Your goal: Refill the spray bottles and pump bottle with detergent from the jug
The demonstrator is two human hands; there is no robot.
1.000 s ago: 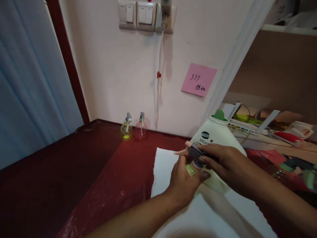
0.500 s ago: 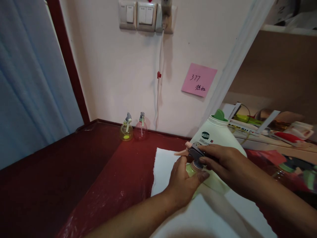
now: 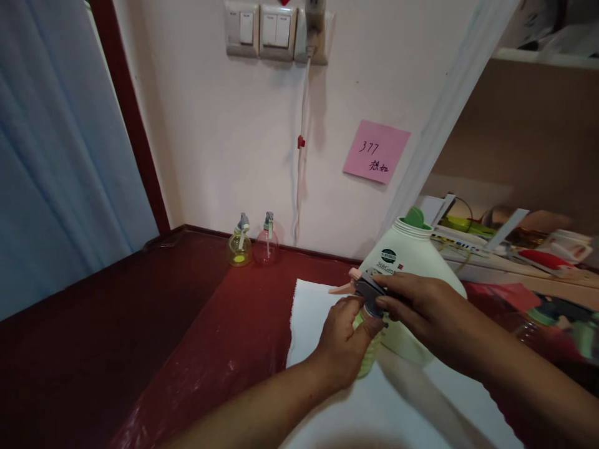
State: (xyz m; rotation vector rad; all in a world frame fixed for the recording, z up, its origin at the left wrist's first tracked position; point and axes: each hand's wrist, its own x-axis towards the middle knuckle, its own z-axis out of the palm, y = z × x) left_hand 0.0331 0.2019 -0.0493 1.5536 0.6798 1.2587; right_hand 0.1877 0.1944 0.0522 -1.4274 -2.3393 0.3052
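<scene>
A small yellow-green spray bottle [image 3: 369,358] stands in front of me over a white cloth or paper sheet [image 3: 311,318]. Its grey spray head [image 3: 369,293] has a pink nozzle and trigger pointing left. My left hand [image 3: 344,340] is wrapped round the bottle's neck and upper body, thumb near the collar. Fingers of my right hand [image 3: 416,299] pinch the grey spray head from the right. Just behind the bottle is a large pale jug [image 3: 421,252] with an uncapped mouth and something green in it; my right hand covers part of it.
Against the wall stand a yellow spray bottle [image 3: 239,246] and a pink spray bottle [image 3: 266,246] on the dark red tabletop [image 3: 206,330]. More bottles [image 3: 543,318] lie at the right. A cluttered shelf [image 3: 505,249] is behind them. A cord [image 3: 299,181] hangs down the wall.
My left hand's fingers and thumb have shifted round the bottle's neck, showing more of its lower body. My right hand stays on the spray head, almost unmoved.
</scene>
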